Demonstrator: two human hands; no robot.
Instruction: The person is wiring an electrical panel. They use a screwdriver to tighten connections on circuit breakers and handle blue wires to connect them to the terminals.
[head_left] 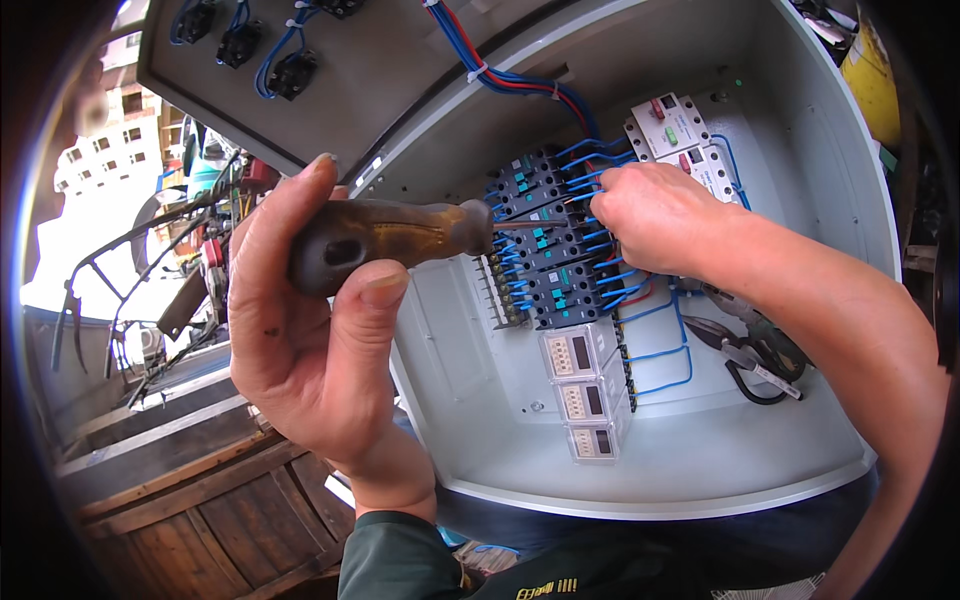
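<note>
My left hand point(315, 340) grips a dark, worn screwdriver point(390, 235), its shaft reaching right to the middle black contactor point(540, 243) in a grey metal enclosure point(450, 430). My right hand point(650, 220) is closed beside that contactor's right side, among blue wires point(590, 185); whatever its fingertips hold is hidden. Three contactors stand in a column, with a terminal strip point(500, 300) on their left. Below them are three small units with clear covers point(570, 355). White breakers point(660, 130) with red and green buttons sit at the upper right.
The open door point(380, 70) carries wired switches at the upper left. Pliers and other tools point(745, 355) lie inside the enclosure at the right. Metal scrap and bars point(160, 250) and wooden boards point(210, 500) are at the left, and a yellow object point(865, 80) stands beyond the enclosure's right edge.
</note>
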